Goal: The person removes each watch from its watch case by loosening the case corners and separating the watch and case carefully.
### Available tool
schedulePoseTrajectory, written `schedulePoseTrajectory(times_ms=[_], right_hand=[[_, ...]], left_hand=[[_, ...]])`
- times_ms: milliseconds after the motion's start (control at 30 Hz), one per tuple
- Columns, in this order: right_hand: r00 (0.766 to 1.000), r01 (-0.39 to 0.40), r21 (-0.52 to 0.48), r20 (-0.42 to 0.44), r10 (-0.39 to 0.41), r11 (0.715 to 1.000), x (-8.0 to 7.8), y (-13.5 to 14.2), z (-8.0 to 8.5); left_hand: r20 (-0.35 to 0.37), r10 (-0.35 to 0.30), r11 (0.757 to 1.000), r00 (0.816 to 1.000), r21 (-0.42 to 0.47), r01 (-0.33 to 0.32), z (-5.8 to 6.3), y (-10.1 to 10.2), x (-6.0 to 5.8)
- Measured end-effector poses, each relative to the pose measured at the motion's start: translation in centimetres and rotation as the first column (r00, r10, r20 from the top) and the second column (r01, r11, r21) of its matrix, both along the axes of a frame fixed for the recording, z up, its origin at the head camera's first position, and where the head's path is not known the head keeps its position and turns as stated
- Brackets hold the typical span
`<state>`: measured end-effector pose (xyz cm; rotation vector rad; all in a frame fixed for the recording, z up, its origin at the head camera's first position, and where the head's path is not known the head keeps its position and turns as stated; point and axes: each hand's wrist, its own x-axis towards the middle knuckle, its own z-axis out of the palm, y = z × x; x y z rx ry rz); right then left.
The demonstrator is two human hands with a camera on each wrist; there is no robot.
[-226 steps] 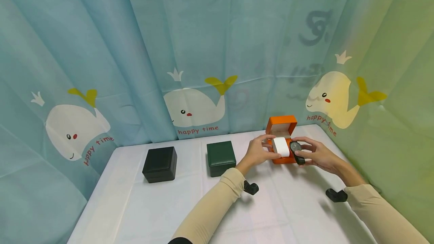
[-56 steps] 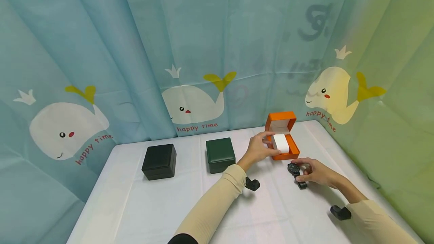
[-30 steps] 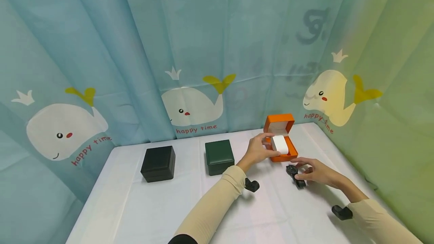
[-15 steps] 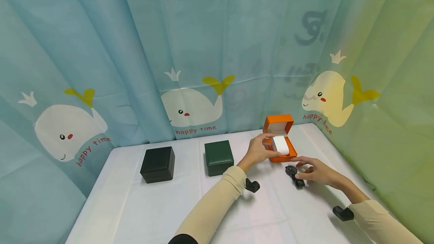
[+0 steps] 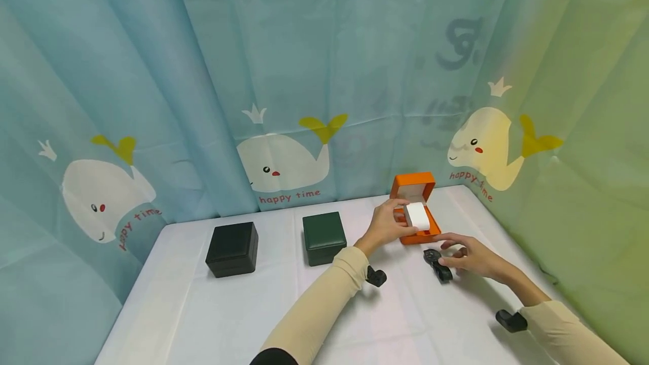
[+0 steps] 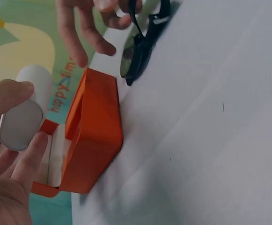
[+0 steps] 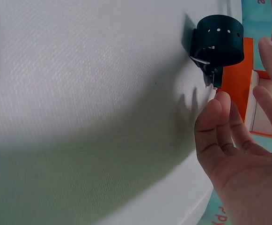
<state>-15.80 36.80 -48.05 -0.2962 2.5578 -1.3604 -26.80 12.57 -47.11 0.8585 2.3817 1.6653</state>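
My left hand (image 5: 382,225) grips a white watch cushion (image 5: 417,217) between thumb and fingers, over an open orange watch box (image 5: 422,237). In the left wrist view the cushion (image 6: 21,124) shows its rounded grey end, raised above the box (image 6: 96,136). My right hand (image 5: 474,256) pinches the edge of a black wristwatch (image 5: 437,266) at the front of the box. Its thumb and a finger meet right at the watch (image 7: 220,42) in the right wrist view, while the forefinger reaches out toward the box. The watch's strap is curved into a loop.
A closed green box (image 5: 324,238) stands left of the orange one, and a closed black box (image 5: 232,249) farther left. All are on a white-covered table (image 5: 243,320). A blue whale-print curtain (image 5: 284,72) hangs behind, a green one (image 5: 598,213) at the right.
Earlier the watch was beside the cushion at the box; my right hand has brought it forward and down to the table. Lately it has turned slightly. The left hand keeps its grip on the cushion.
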Motion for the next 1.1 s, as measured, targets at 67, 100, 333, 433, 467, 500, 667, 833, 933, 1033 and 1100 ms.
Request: schedulePoseTrajectory(times_ms=[67, 100, 333, 433, 467, 500, 667, 833, 933, 1033, 1100], right_hand=[[1.0, 0.009, 0.011, -0.006, -0.009, 1.0, 0.1, 0.1, 0.1], [1.0, 0.009, 0.016, -0.011, -0.009, 1.0, 0.2, 0.1, 0.2], [1.0, 0.005, 0.023, -0.03, -0.005, 1.0, 0.6, 0.1, 0.6], [1.0, 0.009, 0.025, -0.023, -0.009, 1.0, 0.7, 0.0, 0.7], [1.0, 0.012, 0.028, -0.022, -0.011, 1.0, 0.7, 0.0, 0.7], [1.0, 0.015, 0.03, -0.02, -0.014, 0.999, 0.7, 0.1, 0.6], [0.999, 0.021, 0.036, -0.029, -0.02, 0.999, 0.8, 0.4, 0.4], [0.999, 0.008, 0.022, -0.042, -0.007, 1.0, 0.9, 0.7, 0.1], [0.999, 0.002, 0.017, -0.048, -0.001, 1.0, 1.0, 0.8, 0.0], [0.999, 0.006, 0.014, -0.049, -0.005, 1.0, 1.1, 1.0, -0.2], [0.999, 0.011, 0.01, -0.045, -0.011, 1.0, 1.2, 1.1, -0.3]], left_hand=[[-0.065, -0.004, 0.998, 0.998, -0.064, 0.0, 0.1, 0.1, -0.2], [-0.099, -0.009, 0.996, 0.995, -0.094, 0.0, 0.1, 0.1, -0.3], [-0.2, -0.045, 0.975, 0.979, -0.22, 0.0, 0.3, 0.4, -0.9], [-0.21, -0.05, 0.964, 0.976, -0.264, -0.008, 0.4, 0.7, -0.9], [-0.216, -0.05, 0.96, 0.975, -0.281, -0.013, 0.4, 0.8, -0.9], [-0.22, -0.049, 0.955, 0.974, -0.295, -0.018, 0.5, 0.9, -0.9], [-0.217, -0.055, 0.94, 0.975, -0.341, -0.023, 0.5, 1.4, -0.9], [-0.224, -0.064, 0.929, 0.973, -0.369, -0.023, 0.6, 1.8, -0.8], [-0.246, -0.072, 0.925, 0.967, -0.378, -0.027, 0.6, 2.0, -0.9], [-0.268, -0.073, 0.92, 0.961, -0.39, -0.039, 0.6, 2.3, -1.0], [-0.28, -0.062, 0.908, 0.958, -0.415, -0.063, 0.6, 2.4, -1.0]])
